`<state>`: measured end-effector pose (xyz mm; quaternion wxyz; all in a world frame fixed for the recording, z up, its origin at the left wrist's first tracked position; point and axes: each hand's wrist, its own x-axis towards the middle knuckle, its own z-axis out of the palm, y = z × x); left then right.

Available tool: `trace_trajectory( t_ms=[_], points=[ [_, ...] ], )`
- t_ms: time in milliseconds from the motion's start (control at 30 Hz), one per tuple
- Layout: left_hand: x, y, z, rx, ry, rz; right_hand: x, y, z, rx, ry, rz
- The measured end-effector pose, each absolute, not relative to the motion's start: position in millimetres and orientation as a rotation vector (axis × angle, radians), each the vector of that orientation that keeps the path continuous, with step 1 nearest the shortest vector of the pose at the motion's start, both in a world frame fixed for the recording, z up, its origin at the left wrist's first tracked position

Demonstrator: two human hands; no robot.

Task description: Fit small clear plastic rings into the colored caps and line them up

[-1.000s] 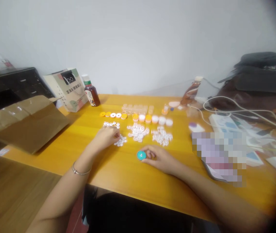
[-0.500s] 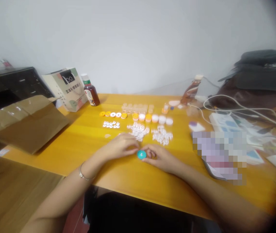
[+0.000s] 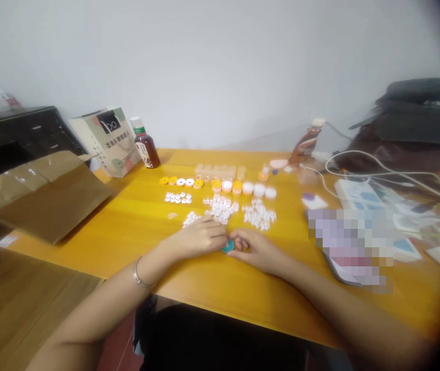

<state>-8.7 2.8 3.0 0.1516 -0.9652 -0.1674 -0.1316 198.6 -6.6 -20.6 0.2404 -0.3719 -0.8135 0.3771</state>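
Note:
My right hand (image 3: 256,250) rests on the yellow table (image 3: 134,226) and holds a small teal round cap (image 3: 227,247). My left hand (image 3: 198,238) has its fingertips on that same cap, partly covering it; a small white piece may be pinched in them, but I cannot tell. Piles of small white ring-like pieces (image 3: 220,207) lie just beyond both hands. A smaller heap (image 3: 190,219) sits by my left hand. Behind them runs a row of orange and white caps (image 3: 225,185).
A cardboard box (image 3: 42,193) and paper bag (image 3: 106,139) stand at the left. Two brown drink bottles (image 3: 145,147) (image 3: 305,144), white cables (image 3: 378,175), cards and a dark bag (image 3: 417,129) fill the back and right. A pixelated flat item (image 3: 349,247) lies right of my hands.
My left hand left the small white heap and moved right to meet my right hand at the teal cap, now covering part of it. My right hand stayed put.

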Motion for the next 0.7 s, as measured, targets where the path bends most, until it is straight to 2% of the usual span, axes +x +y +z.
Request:
trace_trajectory(
  t_ms=[700],
  points=[
    [-7.3, 0.8, 3.3, -2.664, -0.392, -0.398, 199.3, -6.2, -22.6, -1.034, -2.196, 1.071]
  ],
)
